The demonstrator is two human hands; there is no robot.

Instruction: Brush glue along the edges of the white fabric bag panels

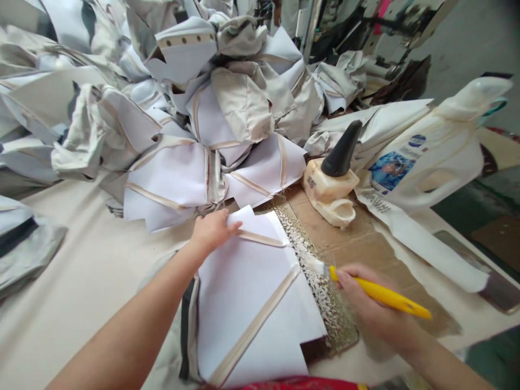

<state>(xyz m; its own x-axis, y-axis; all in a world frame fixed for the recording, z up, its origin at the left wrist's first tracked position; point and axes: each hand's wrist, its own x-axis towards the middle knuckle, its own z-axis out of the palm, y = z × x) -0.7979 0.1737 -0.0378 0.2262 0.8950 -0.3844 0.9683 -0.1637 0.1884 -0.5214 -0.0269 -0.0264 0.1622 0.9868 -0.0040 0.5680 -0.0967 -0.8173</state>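
Observation:
My left hand [212,230] lies flat, fingers together, on the far corner of a white fabric piece [247,303] with beige seam strips, pressing it to the table. My right hand [365,303] is closed round a yellow-handled brush [382,295]; its bristle tip [317,266] touches the right edge of the white piece, over a glue-crusted strip of cardboard [325,292]. A small glue bottle [335,184] with a black cone nozzle lies on its side beyond the brush.
A large heap of white and beige fabric pieces [195,108] fills the far side. A big white jug [430,151] lies at the right. Brown cardboard [365,238] covers the table under the glue bottle. Bare beige tabletop [81,281] lies at the left.

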